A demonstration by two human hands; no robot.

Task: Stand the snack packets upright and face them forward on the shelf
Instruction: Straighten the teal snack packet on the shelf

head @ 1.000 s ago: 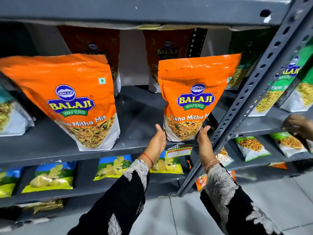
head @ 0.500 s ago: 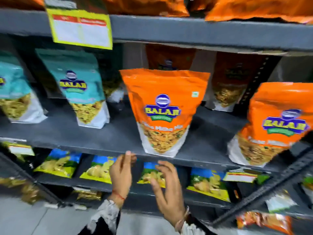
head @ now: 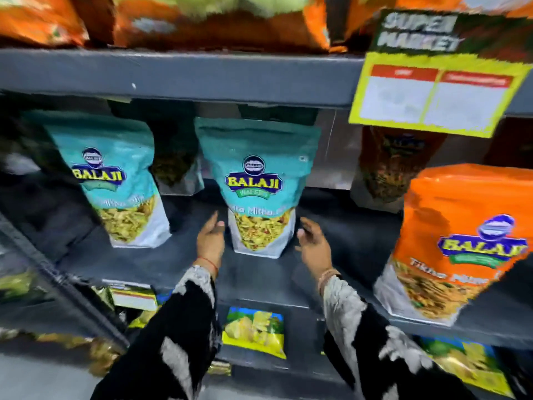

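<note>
A teal Balaji snack packet (head: 259,180) stands upright, label forward, at the middle of the dark grey shelf (head: 178,267). My left hand (head: 211,241) is open just left of its base, a small gap away. My right hand (head: 314,246) is open just right of the base, also not touching. A second teal packet (head: 112,180) stands upright further left. An orange Balaji packet (head: 458,241) stands at the right, leaning slightly. Darker packets sit behind in shadow, among them an orange one (head: 389,166) at the back right.
A yellow price tag (head: 432,90) hangs from the upper shelf edge (head: 184,73) at right. Orange packets (head: 202,21) fill the shelf above. Yellow and blue chip packets (head: 253,330) lie on the lower shelf. A slanted shelf post (head: 54,281) runs at the lower left.
The view has shifted left from the orange packets to the teal ones. Both hands left the orange packet and rose to either side of the middle teal packet.
</note>
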